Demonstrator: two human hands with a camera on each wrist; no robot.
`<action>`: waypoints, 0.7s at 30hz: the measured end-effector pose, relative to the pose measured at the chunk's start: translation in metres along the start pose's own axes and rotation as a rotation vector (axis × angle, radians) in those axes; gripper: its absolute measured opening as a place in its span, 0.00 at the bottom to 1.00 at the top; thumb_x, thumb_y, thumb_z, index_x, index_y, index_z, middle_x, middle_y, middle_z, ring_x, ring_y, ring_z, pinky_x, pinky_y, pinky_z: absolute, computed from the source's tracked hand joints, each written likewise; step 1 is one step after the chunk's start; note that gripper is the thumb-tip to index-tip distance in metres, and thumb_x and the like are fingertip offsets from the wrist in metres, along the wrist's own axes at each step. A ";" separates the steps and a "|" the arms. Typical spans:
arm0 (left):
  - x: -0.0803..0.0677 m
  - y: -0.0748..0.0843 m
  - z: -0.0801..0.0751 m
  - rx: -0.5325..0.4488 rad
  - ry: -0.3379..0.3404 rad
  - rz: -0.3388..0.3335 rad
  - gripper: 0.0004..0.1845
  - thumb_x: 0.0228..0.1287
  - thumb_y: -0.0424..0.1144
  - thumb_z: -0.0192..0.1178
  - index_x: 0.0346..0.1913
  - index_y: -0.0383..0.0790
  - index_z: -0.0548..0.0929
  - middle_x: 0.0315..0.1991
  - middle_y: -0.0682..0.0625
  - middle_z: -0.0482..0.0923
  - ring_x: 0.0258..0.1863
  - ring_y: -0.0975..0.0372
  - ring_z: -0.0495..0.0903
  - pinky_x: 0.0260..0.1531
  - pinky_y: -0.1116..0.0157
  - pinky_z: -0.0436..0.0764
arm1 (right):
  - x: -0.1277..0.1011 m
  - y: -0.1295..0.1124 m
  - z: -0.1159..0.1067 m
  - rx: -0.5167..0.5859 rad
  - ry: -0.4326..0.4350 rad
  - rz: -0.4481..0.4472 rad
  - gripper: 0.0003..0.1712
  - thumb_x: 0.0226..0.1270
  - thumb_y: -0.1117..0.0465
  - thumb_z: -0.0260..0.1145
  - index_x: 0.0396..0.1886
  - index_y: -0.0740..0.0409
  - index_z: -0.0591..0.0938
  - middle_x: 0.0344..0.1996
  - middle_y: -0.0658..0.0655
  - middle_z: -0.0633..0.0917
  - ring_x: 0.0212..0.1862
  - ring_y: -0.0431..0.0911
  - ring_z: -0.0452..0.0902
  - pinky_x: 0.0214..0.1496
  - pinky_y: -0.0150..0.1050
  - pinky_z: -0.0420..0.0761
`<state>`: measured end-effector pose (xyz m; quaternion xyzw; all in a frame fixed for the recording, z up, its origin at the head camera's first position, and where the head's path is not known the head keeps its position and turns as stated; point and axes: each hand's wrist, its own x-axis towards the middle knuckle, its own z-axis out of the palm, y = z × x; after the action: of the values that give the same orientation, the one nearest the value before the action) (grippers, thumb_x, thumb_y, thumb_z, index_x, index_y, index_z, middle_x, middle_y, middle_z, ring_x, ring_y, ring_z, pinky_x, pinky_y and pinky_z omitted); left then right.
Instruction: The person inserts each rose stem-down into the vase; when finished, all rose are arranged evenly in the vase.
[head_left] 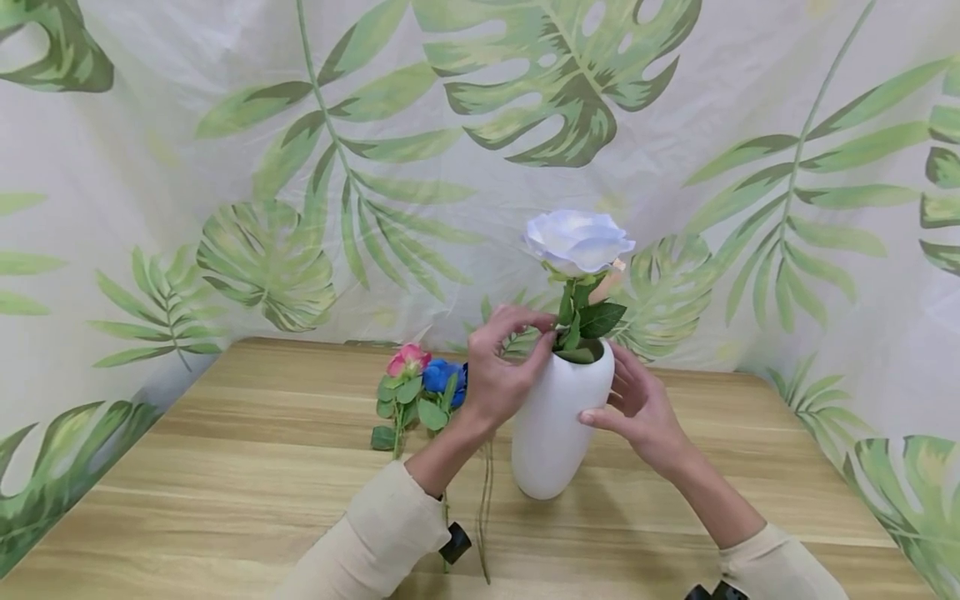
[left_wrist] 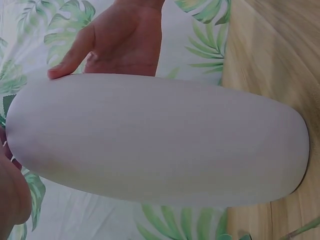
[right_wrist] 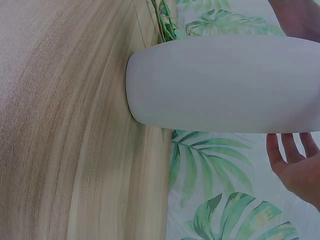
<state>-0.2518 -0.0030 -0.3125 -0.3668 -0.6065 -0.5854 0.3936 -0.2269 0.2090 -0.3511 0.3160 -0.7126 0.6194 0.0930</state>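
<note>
A white vase (head_left: 558,421) stands upright on the wooden table, its smooth side filling much of both wrist views. From its mouth rises a white rose (head_left: 577,242) with green leaves. My left hand (head_left: 506,362) is at the vase's left rim, thumb and forefinger pinching the rose low on its leafy stem. The right hand (head_left: 648,412) holds the vase's upper right side, thumb in front and fingers partly hidden behind it. In the left wrist view, that right hand's thumb (left_wrist: 72,60) lies along the vase wall.
Left of the vase lie a pink flower (head_left: 408,361) and a blue flower (head_left: 442,377) with leafy stems. Thin stems (head_left: 486,517) stretch toward the table's front. A peach-coloured patch (head_left: 606,285) shows behind the rose. A leaf-print cloth (head_left: 390,250) hangs behind the table (head_left: 262,467).
</note>
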 end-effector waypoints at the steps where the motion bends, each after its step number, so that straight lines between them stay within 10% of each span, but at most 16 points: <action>1: 0.000 0.000 -0.001 -0.003 -0.004 -0.003 0.07 0.59 0.21 0.68 0.40 0.28 0.88 0.36 0.38 0.87 0.38 0.48 0.80 0.41 0.55 0.78 | 0.000 0.000 0.000 0.002 -0.001 0.000 0.47 0.61 0.77 0.72 0.79 0.55 0.66 0.66 0.44 0.80 0.62 0.42 0.79 0.62 0.33 0.81; 12: 0.001 0.004 -0.009 -0.001 -0.077 -0.066 0.07 0.62 0.23 0.68 0.43 0.28 0.87 0.39 0.38 0.87 0.42 0.48 0.82 0.44 0.56 0.80 | 0.000 -0.001 0.001 0.005 0.003 0.000 0.47 0.60 0.77 0.72 0.79 0.56 0.67 0.66 0.45 0.80 0.62 0.42 0.79 0.62 0.33 0.81; 21: -0.010 -0.002 -0.032 -0.072 -0.030 -0.297 0.08 0.69 0.23 0.64 0.48 0.23 0.85 0.44 0.31 0.84 0.43 0.56 0.82 0.44 0.68 0.83 | -0.001 0.000 0.001 0.015 0.015 -0.006 0.47 0.58 0.79 0.73 0.77 0.56 0.68 0.64 0.44 0.81 0.61 0.41 0.79 0.60 0.33 0.82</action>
<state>-0.2476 -0.0351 -0.3220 -0.2957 -0.6383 -0.6532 0.2802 -0.2259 0.2080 -0.3518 0.3141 -0.7062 0.6270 0.0979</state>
